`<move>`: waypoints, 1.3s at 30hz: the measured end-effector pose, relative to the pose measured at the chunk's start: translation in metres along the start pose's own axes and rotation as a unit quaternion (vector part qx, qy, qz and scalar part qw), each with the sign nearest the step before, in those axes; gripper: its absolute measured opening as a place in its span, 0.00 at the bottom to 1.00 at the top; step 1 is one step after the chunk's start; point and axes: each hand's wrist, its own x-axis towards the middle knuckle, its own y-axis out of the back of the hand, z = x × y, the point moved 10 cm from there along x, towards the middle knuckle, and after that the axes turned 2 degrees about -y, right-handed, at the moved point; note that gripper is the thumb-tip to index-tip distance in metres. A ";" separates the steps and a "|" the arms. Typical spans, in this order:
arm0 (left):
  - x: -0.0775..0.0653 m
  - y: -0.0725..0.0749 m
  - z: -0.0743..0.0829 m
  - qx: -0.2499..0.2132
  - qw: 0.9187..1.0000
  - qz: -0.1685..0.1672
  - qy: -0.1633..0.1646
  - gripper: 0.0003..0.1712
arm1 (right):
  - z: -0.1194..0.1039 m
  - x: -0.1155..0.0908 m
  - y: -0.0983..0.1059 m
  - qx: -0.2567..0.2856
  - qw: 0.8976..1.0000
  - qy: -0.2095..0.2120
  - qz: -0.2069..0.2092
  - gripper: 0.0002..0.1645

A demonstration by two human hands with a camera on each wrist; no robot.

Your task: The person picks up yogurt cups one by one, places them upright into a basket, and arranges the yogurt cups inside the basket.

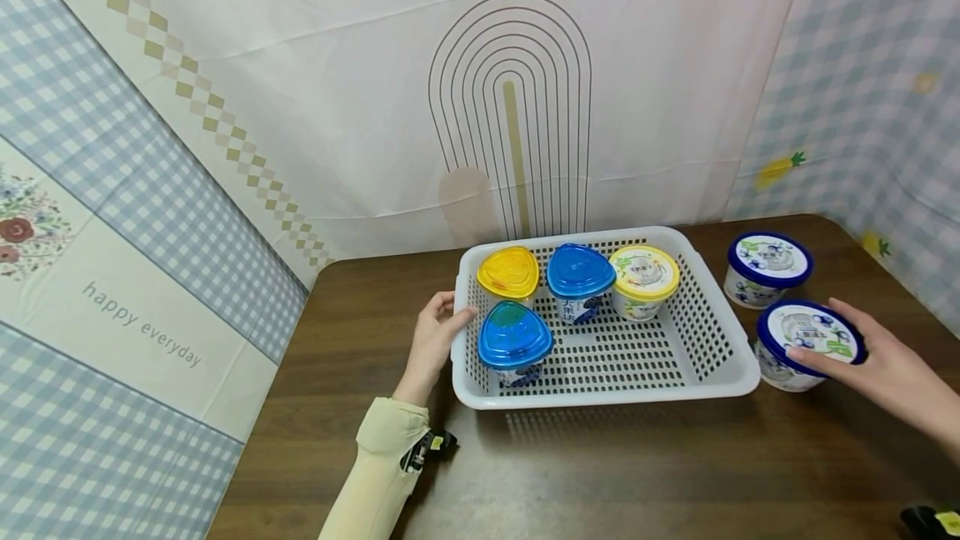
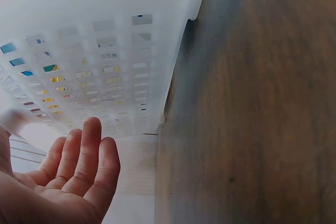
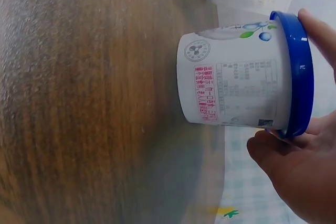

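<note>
A brown wooden table (image 1: 360, 307) carries the white basket (image 1: 600, 398); patterned cloth (image 1: 675, 107) hangs behind it. My left hand (image 1: 435, 336) rests at the basket's left rim, fingers loosely extended, presumably to steady it. Right of the basket, my right hand (image 1: 888, 369) clamps a blue-lidded tub (image 1: 810, 333) across its top, likely because the edge offers purchase.

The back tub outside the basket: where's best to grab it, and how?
Probably pinch the back tub by its lid rim, from above and the right. It stands upright and its round lid juts past the sides below, while the front tub and the basket crowd its near and left sides.
</note>
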 end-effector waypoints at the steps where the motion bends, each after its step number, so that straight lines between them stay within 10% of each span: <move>1: 0.000 0.000 0.000 0.000 1.000 0.000 0.001 0.20 | 0.000 0.000 -0.001 0.001 1.000 0.003 -0.001 0.68; 16: 0.001 -0.001 -0.001 -0.003 1.000 -0.010 0.013 0.23 | 0.000 -0.005 -0.008 0.057 0.998 0.024 -0.004 0.71; 26: -0.017 -0.003 0.035 0.000 1.000 -0.021 0.007 0.21 | 0.003 -0.005 -0.012 0.074 0.997 0.025 -0.001 0.72; 39: 0.001 -0.001 -0.002 -0.009 1.000 -0.011 0.012 0.23 | 0.003 -0.006 -0.012 0.075 0.997 0.024 -0.006 0.72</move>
